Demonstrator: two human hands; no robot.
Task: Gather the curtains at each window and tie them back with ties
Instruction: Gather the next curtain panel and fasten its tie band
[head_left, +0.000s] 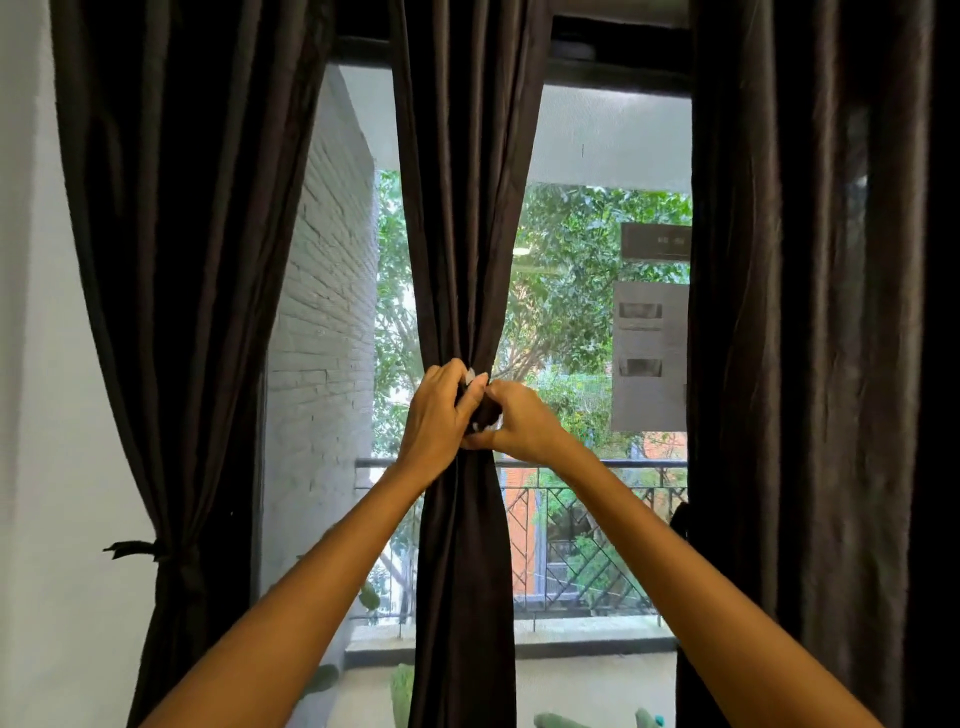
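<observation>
Both hands — left hand (435, 415), right hand (519, 423) — clutch the gathered middle curtain (462, 234), apparently pinching a tie (475, 378) (mostly hidden) at its waist.

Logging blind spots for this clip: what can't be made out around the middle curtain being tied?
- Tie at the middle curtain: head view, mostly covered by the left hand and right hand; knotted or not is unclear.
- Right curtain: too dark to show any tie.
- Curtain hems: cut off by the bottom edge.
</observation>
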